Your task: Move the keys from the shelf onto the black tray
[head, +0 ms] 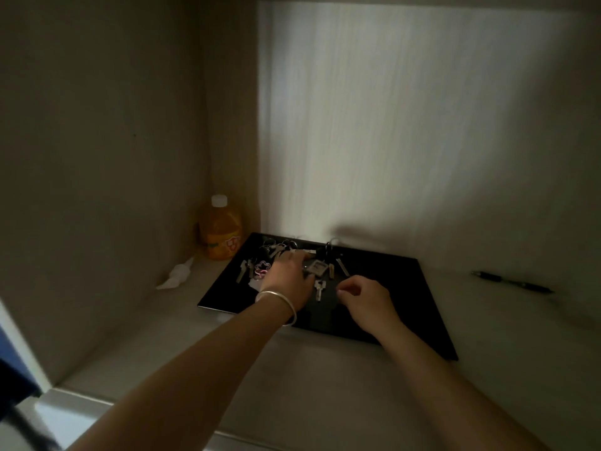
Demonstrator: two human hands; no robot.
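The keys [286, 262] lie bunched on the black tray's [396, 288] far half. The left hand [287, 278] reaches palm-down over them — whether it grips any, I cannot tell. The right hand [366, 301] hovers beside — fingers loosely curled, empty.

One black tray [406, 288]; one orange bottle [221, 227]; one pen [512, 282]; two hands; several keys [318, 288]

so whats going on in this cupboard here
A person is sorting keys on a black tray lying on a shelf. The left hand, with a bracelet on its wrist, rests over the key pile; the right hand hovers loosely curled beside a single key. An orange bottle stands in the back corner and a pen lies to the right.
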